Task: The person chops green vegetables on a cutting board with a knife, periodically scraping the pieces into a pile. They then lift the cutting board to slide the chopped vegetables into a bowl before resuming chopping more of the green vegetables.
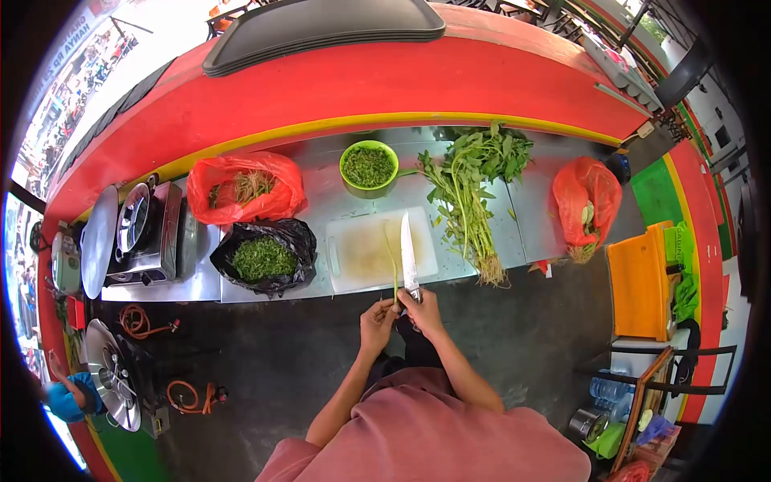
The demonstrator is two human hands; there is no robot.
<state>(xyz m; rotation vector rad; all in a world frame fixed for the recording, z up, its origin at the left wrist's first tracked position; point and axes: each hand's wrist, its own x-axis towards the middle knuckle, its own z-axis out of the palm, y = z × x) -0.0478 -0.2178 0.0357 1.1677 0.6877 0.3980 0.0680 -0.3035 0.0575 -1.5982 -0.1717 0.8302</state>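
Note:
My right hand (422,311) is closed round the handle of a large knife (409,253), its blade pointing away over the right part of a white cutting board (349,277). Beside it, my left hand (377,323) pinches the near end of a thin green stem (392,255) that reaches over the board. Both hands are at the counter's front edge, close together. A bundle of leafy greens with roots (468,209) lies right of the board. Behind the board stands a green bowl of chopped greens (369,166). Left of it, a black bag (302,250) holds chopped greens (263,259).
A red bag with roots (248,187) sits at the back left, near a stove (167,233). Another red bag (587,201) lies at the right. Dark trays (321,24) rest on the red ledge. A person in blue (74,396) is at the far left.

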